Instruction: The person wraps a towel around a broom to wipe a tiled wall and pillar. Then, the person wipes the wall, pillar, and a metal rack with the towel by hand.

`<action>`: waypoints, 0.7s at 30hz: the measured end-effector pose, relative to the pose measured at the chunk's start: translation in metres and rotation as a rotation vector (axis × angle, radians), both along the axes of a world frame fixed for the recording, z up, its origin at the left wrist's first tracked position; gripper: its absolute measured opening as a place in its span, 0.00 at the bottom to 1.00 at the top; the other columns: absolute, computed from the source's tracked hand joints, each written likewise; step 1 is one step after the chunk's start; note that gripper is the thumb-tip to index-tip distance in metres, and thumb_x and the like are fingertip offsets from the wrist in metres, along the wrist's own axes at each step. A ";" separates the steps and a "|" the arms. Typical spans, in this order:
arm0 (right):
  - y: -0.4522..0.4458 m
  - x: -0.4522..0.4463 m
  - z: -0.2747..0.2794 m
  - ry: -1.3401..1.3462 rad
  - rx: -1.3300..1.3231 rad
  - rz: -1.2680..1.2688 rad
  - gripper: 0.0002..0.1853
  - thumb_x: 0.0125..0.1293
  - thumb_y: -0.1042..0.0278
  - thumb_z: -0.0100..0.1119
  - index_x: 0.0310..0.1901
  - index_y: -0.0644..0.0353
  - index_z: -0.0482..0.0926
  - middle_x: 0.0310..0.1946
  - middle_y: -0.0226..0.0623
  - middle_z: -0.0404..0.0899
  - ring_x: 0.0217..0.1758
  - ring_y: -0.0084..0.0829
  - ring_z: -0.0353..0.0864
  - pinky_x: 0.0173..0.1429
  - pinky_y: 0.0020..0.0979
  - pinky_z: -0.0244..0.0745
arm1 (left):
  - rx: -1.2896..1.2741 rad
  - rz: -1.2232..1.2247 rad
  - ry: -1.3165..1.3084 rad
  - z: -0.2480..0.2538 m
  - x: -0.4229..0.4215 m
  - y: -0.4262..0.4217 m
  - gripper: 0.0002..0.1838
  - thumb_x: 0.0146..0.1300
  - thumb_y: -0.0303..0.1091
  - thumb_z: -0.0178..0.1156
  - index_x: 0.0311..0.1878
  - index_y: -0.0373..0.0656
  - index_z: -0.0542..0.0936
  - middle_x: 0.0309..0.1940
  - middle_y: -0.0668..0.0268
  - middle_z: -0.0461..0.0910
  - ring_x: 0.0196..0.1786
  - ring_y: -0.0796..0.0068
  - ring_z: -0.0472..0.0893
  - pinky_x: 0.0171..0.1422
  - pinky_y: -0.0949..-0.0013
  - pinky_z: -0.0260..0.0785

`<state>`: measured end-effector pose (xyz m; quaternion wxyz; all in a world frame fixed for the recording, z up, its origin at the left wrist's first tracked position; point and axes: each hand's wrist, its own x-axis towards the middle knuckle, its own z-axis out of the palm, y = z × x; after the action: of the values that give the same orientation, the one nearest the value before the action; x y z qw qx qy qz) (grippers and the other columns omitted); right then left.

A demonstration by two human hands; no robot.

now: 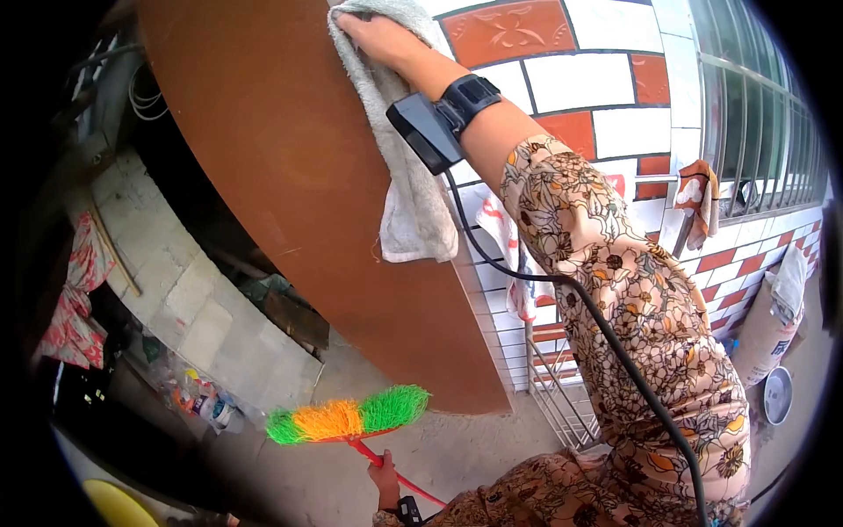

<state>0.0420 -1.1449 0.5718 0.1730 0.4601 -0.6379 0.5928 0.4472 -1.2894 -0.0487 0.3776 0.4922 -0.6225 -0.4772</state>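
Observation:
My right hand [379,39] is raised at the top of the view and grips a grey towel [413,211]. The towel hangs down against a brown panel [290,149] that looks like a door, next to the tiled wall. A dark device is strapped on my right wrist, with a black cable [606,334] running from it along the sleeve. Low in the view, my left hand [384,481] is closed around the red handle of a broom [351,420]. The broom's green and orange bristles point upward, below the panel's lower edge.
A white and red tiled wall [580,81] with a barred window stands on the right. Cloths [698,202] hang on a metal rack [562,386]. A white sack [768,329] and a metal basin [778,395] are at far right. Plastic bottles [206,404] lie by blocks at left.

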 end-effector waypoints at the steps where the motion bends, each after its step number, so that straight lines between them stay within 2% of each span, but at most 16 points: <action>1: -0.039 -0.014 -0.006 0.119 -0.199 -0.056 0.25 0.59 0.48 0.47 0.42 0.67 0.74 0.38 0.46 0.76 0.44 0.40 0.74 0.51 0.33 0.65 | -0.001 0.018 0.000 -0.002 0.013 0.002 0.14 0.55 0.36 0.61 0.21 0.38 0.71 0.14 0.69 0.69 0.18 0.80 0.68 0.22 0.74 0.60; 2: -0.072 -0.030 -0.018 0.236 -0.400 -0.115 0.26 0.59 0.48 0.48 0.43 0.67 0.74 0.40 0.46 0.75 0.47 0.40 0.73 0.53 0.32 0.64 | -0.011 0.077 -0.025 -0.004 0.023 0.005 0.14 0.54 0.35 0.61 0.20 0.38 0.71 0.13 0.69 0.69 0.17 0.80 0.67 0.21 0.74 0.59; 4: -0.080 -0.047 -0.056 0.214 -0.596 0.186 0.27 0.61 0.48 0.47 0.49 0.67 0.71 0.47 0.46 0.73 0.53 0.37 0.69 0.58 0.30 0.60 | -0.024 0.144 -0.052 -0.019 0.037 0.003 0.14 0.54 0.34 0.61 0.19 0.38 0.70 0.13 0.70 0.68 0.16 0.80 0.67 0.19 0.74 0.58; 5: -0.082 -0.057 -0.088 -0.097 -0.552 0.364 0.26 0.63 0.50 0.46 0.51 0.68 0.70 0.50 0.43 0.71 0.57 0.34 0.66 0.60 0.29 0.58 | -0.018 0.162 -0.089 -0.031 0.048 0.007 0.14 0.54 0.35 0.61 0.20 0.38 0.70 0.13 0.69 0.68 0.15 0.79 0.66 0.20 0.73 0.58; 6: -0.083 -0.071 -0.139 -0.146 -0.510 0.310 0.31 0.63 0.46 0.43 0.51 0.71 0.69 0.54 0.48 0.68 0.59 0.40 0.65 0.61 0.32 0.56 | -0.014 0.176 -0.119 -0.041 0.052 0.009 0.13 0.55 0.35 0.60 0.21 0.39 0.70 0.12 0.69 0.68 0.15 0.78 0.66 0.20 0.73 0.59; 7: -0.098 -0.095 -0.207 0.096 -0.570 0.145 0.31 0.63 0.45 0.40 0.50 0.70 0.70 0.50 0.50 0.71 0.56 0.43 0.68 0.59 0.34 0.59 | -0.021 0.183 -0.121 -0.055 0.057 0.007 0.13 0.55 0.35 0.60 0.21 0.39 0.70 0.12 0.69 0.68 0.15 0.78 0.66 0.20 0.73 0.59; 8: -0.112 -0.118 -0.284 -0.296 -0.285 0.156 0.29 0.64 0.47 0.38 0.49 0.68 0.70 0.45 0.51 0.74 0.53 0.44 0.70 0.57 0.35 0.61 | -0.083 0.135 -0.107 -0.073 0.064 0.007 0.15 0.55 0.35 0.61 0.18 0.45 0.68 0.11 0.74 0.65 0.15 0.82 0.63 0.19 0.74 0.56; 9: -0.099 -0.103 -0.346 -0.266 -0.261 0.083 0.26 0.64 0.48 0.39 0.44 0.67 0.73 0.40 0.52 0.75 0.48 0.45 0.72 0.54 0.36 0.62 | -0.146 0.085 -0.085 -0.084 0.059 0.005 0.18 0.55 0.35 0.61 0.14 0.51 0.66 0.10 0.78 0.62 0.15 0.86 0.60 0.17 0.75 0.53; 10: -0.084 -0.087 -0.407 -0.237 -0.237 0.010 0.23 0.64 0.50 0.40 0.39 0.65 0.75 0.35 0.52 0.76 0.44 0.45 0.74 0.50 0.38 0.63 | -0.149 0.099 -0.087 -0.086 0.055 0.005 0.18 0.55 0.35 0.61 0.14 0.51 0.66 0.10 0.78 0.62 0.15 0.86 0.60 0.17 0.75 0.53; 12: -0.116 -0.101 -0.590 -0.453 -0.128 -0.007 0.24 0.65 0.51 0.39 0.27 0.67 0.72 0.23 0.52 0.72 0.28 0.51 0.71 0.36 0.45 0.63 | -0.094 0.050 -0.208 -0.081 0.041 0.012 0.21 0.56 0.38 0.61 0.12 0.51 0.64 0.08 0.78 0.60 0.13 0.85 0.58 0.16 0.74 0.50; 14: -0.074 -0.055 -0.633 -0.501 0.041 -0.204 0.30 0.66 0.49 0.36 0.20 0.71 0.73 0.19 0.56 0.71 0.25 0.54 0.70 0.34 0.49 0.60 | 0.025 0.088 -0.192 -0.064 0.017 0.011 0.17 0.56 0.36 0.60 0.16 0.45 0.66 0.10 0.74 0.63 0.13 0.82 0.61 0.17 0.73 0.53; 15: -0.071 -0.053 -0.643 -0.589 0.186 -0.206 0.31 0.66 0.49 0.36 0.17 0.70 0.73 0.18 0.58 0.70 0.26 0.54 0.71 0.35 0.49 0.60 | 0.142 0.114 -0.171 -0.053 0.008 0.008 0.14 0.55 0.34 0.60 0.20 0.40 0.69 0.12 0.70 0.67 0.13 0.79 0.65 0.17 0.73 0.57; 17: -0.076 -0.051 -0.598 -0.533 0.089 -0.138 0.29 0.65 0.51 0.37 0.19 0.70 0.73 0.18 0.57 0.70 0.25 0.53 0.71 0.34 0.49 0.60 | 0.178 0.163 -0.094 -0.033 -0.017 0.002 0.14 0.55 0.34 0.59 0.19 0.40 0.69 0.11 0.70 0.66 0.13 0.79 0.64 0.17 0.73 0.56; 18: -0.074 -0.046 -0.553 -0.477 0.003 -0.071 0.27 0.65 0.53 0.38 0.20 0.70 0.73 0.18 0.57 0.71 0.24 0.53 0.71 0.34 0.49 0.60 | 0.224 0.210 -0.023 -0.022 -0.030 -0.002 0.14 0.55 0.33 0.59 0.18 0.41 0.68 0.11 0.71 0.65 0.12 0.80 0.64 0.16 0.74 0.56; 19: -0.060 -0.046 -0.477 -0.131 -0.066 0.027 0.21 0.64 0.58 0.42 0.23 0.68 0.73 0.19 0.54 0.72 0.23 0.53 0.70 0.33 0.49 0.60 | 0.216 0.194 0.000 -0.011 -0.041 -0.006 0.14 0.55 0.33 0.59 0.18 0.41 0.68 0.11 0.71 0.65 0.12 0.80 0.64 0.16 0.74 0.56; 21: -0.058 -0.048 -0.337 0.010 -0.202 0.165 0.13 0.60 0.63 0.48 0.37 0.65 0.74 0.29 0.52 0.75 0.37 0.46 0.75 0.42 0.39 0.68 | 0.099 0.177 0.010 0.009 -0.055 -0.009 0.22 0.56 0.40 0.60 0.11 0.50 0.63 0.08 0.78 0.61 0.12 0.84 0.58 0.15 0.74 0.49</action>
<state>-0.0061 -1.2028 0.2348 0.1723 0.4942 -0.5343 0.6638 0.3926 -1.2988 -0.0397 0.3965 0.5610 -0.5503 -0.4745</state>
